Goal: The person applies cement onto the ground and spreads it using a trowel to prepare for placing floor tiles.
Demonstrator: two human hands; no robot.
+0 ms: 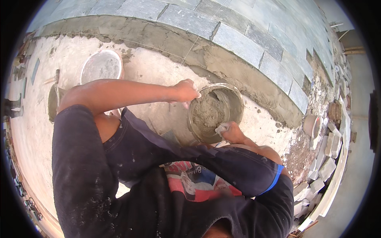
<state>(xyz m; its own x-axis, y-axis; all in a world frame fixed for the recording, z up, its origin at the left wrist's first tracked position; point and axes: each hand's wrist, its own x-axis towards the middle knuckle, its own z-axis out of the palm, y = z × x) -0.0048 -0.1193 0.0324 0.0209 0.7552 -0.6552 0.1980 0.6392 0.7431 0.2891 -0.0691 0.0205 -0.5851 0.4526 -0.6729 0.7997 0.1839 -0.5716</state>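
Observation:
A round bucket (237, 104) of wet grey mortar (208, 112) stands between my knees, its mouth facing up. My left hand (185, 92) is closed on the bucket's left rim, arm stretched across from the left. At the near right rim, my right hand (232, 133) is closed on the bucket too, its fingers partly hidden. Something whitish covers the fingertips of both hands; whether it is wrapping or dried mortar I cannot tell. The mortar lies heaped toward the left, leaving part of the inner wall bare on the right.
Beyond the bucket runs a mortar bed (238, 85) along grey stone tiles (238, 41), crossed by a thin string. A whitish bucket (102, 66) stands at left, near a dark pan (53, 102). Stone offcuts (327, 168) and a small bucket (312, 126) are at right.

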